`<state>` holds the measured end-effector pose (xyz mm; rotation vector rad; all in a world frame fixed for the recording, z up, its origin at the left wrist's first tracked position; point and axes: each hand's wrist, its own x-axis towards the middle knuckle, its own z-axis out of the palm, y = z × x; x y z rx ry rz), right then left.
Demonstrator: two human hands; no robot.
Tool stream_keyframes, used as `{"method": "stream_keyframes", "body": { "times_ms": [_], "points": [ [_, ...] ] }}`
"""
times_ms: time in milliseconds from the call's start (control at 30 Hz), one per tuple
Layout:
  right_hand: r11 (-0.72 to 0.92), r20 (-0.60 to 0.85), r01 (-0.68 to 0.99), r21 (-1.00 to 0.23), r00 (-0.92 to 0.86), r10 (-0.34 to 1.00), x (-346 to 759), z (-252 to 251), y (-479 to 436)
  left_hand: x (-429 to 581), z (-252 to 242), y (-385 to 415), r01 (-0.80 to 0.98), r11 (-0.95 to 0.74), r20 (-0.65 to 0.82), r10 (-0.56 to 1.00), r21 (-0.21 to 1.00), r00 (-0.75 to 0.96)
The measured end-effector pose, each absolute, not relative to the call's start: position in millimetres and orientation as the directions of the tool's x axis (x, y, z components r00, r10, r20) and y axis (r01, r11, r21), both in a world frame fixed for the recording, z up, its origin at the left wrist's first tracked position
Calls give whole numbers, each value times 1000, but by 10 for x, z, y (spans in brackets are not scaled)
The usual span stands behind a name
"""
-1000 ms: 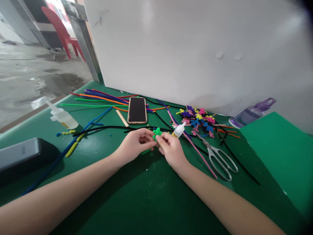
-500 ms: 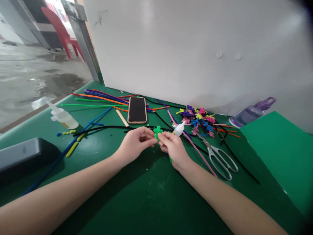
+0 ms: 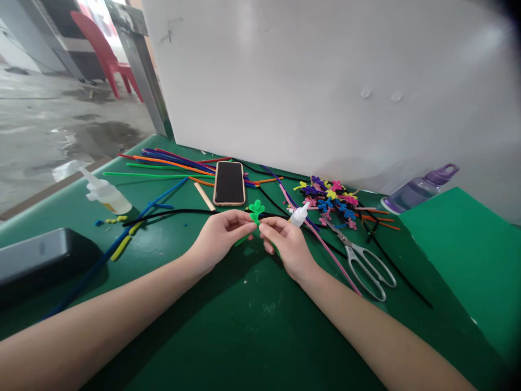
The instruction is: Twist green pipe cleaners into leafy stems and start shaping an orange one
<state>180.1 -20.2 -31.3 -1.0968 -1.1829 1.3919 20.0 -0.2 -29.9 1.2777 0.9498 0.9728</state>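
Between my two hands a green pipe cleaner is bent into small loops that stand up above the fingertips. My left hand pinches it from the left, and a green tail shows below those fingers. On the other side my right hand is closed on the same pipe cleaner near the base of the loops. Just behind the right hand lies a white-capped glue bottle. A black pipe cleaner runs across the table behind both hands.
Around the hands lie a phone, scissors, a heap of pipe-cleaner flowers, loose pipe cleaners and a glue bottle. A purple bottle and green board are at right, a dark case at left. A white panel rises behind.
The green loops have shifted slightly left and up, and the left hand now pinches their base. A green tail has appeared under the left fingers. The right hand stays close by.
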Motion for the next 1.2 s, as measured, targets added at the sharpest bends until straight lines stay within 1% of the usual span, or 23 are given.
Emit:
{"method": "stream_keyframes", "body": {
  "times_ms": [67, 267, 400, 467, 567, 667, 767, 900, 1033, 1200],
  "points": [
    [-46, -35, -91, -995, -122, 992, 1808, -331, -199, 199, -288, -10, -53, 32, -16, 962, 998, 274],
    [29, 23, 37, -999, -160, 987, 1789, -336, -225, 198, -258, -26, 17, -40, 33, 955, 999, 294],
    [76, 53, 124, -989, -178, 983, 1793, -315, -251, 199, -251, -22, 28, -31, 21, 955, 999, 296],
    [131, 104, 192, -973, -143, 984, 1804, -310, -263, 199, -249, -17, 48, -23, 7, 950, 999, 312],
    [235, 221, 294, -927, -78, 972, 1817, -315, -282, 192, -243, -10, 112, -22, -15, 945, 993, 326],
    [294, 291, 359, -886, -63, 955, 1816, -326, -299, 180, -241, -8, 178, -37, -28, 938, 983, 346],
    [316, 325, 378, -870, -42, 945, 1806, -339, -308, 173, -248, -10, 217, -34, -50, 926, 976, 374],
    [349, 363, 381, -856, -38, 931, 1799, -348, -300, 176, -262, -17, 214, -19, -72, 909, 977, 411],
    [318, 326, 341, -884, -36, 945, 1812, -342, -266, 195, -261, -28, 187, -44, -36, 914, 981, 405],
    [290, 300, 295, -910, -14, 954, 1826, -328, -238, 209, -231, -33, 111, -23, -21, 924, 994, 381]
  ]
}}
